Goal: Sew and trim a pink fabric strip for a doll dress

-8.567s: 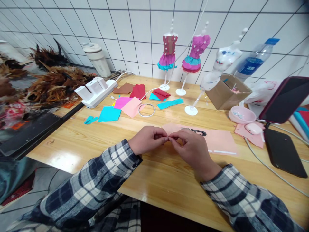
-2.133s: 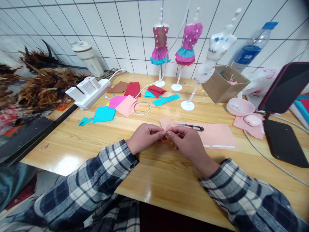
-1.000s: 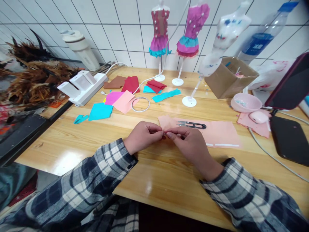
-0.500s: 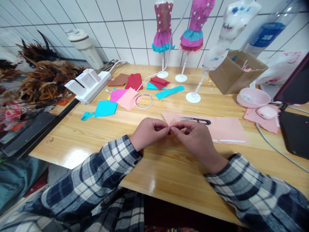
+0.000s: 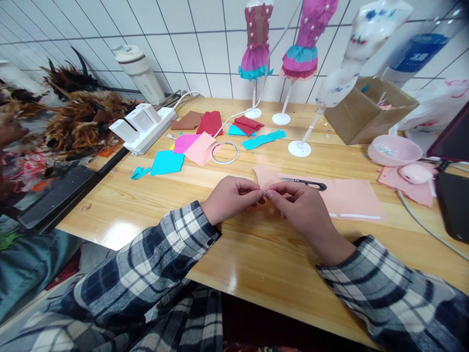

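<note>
My left hand (image 5: 236,198) and my right hand (image 5: 306,210) meet fingertip to fingertip above the wooden table. Both are closed in a pinch, and whatever lies between the fingertips is too small to make out. Behind and right of them lies a flat sheet of peach crepe paper (image 5: 355,195), with white strips along its near edge. Black thread snips (image 5: 308,184) rest on that sheet, just beyond my right hand. A silver ring (image 5: 224,153) lies farther back to the left, partly over a folded peach piece (image 5: 201,149).
Small mannequins stand at the wall, two in paper dresses (image 5: 255,44), one bare white (image 5: 339,80). A cardboard box (image 5: 366,115), pink bowl (image 5: 394,150) and phone (image 5: 452,137) are right. Left are a power strip (image 5: 150,134), a tumbler (image 5: 141,73) and feathers (image 5: 91,115).
Both hands stay pinched together over the same spot on the table throughout. The camera view has shifted. At the far left edge, part of another person has come into view.
</note>
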The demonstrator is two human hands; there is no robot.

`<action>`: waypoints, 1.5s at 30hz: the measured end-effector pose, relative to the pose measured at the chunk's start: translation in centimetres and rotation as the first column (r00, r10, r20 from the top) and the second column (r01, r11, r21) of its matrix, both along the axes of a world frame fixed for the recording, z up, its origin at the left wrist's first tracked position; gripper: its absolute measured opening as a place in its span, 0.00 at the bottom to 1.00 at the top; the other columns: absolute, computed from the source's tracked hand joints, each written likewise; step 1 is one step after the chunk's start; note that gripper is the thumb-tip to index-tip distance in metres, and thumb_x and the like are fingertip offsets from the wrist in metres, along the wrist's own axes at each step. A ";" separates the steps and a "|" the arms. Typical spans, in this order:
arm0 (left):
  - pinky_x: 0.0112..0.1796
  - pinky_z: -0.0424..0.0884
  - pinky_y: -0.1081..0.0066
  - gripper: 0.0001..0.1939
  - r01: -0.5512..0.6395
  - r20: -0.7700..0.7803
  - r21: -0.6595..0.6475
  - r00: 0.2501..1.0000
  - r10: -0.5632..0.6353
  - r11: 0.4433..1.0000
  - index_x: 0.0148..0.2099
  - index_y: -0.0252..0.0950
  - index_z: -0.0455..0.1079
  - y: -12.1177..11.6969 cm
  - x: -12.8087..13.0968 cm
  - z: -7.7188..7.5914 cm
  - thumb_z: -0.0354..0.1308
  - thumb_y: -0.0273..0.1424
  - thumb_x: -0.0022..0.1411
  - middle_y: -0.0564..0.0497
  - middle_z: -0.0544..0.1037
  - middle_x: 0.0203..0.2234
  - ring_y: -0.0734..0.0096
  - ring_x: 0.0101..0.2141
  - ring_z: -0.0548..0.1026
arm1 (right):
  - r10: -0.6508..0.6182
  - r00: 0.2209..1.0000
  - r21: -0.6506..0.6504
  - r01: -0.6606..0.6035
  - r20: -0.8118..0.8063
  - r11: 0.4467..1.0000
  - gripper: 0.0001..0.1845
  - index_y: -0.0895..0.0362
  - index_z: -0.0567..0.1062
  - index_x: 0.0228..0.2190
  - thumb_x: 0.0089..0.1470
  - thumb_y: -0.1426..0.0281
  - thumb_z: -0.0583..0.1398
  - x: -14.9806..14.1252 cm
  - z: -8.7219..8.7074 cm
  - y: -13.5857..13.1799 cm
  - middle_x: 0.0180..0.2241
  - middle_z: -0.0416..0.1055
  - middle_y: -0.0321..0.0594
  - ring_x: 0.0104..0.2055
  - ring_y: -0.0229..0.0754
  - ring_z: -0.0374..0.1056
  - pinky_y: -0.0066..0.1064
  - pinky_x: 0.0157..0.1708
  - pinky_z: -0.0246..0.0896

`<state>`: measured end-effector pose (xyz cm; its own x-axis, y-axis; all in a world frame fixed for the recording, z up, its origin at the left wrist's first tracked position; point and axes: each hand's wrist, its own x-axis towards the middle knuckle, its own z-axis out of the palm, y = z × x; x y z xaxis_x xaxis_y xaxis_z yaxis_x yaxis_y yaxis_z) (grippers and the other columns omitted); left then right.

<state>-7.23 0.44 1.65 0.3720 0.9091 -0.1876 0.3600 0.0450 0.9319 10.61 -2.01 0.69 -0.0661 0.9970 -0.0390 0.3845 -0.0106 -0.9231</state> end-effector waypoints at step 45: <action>0.26 0.66 0.80 0.09 -0.007 0.063 -0.123 0.998 0.015 0.992 0.30 0.30 0.78 0.3 0.1 -0.1 0.63 0.32 0.55 0.52 0.78 0.21 0.79 0.23 0.71 | 0.060 0.992 0.026 -0.063 0.107 0.998 0.09 0.52 0.84 0.32 0.52 0.67 0.62 0.4 0.1 0.1 0.20 0.75 0.33 0.16 0.33 0.63 0.27 0.21 0.58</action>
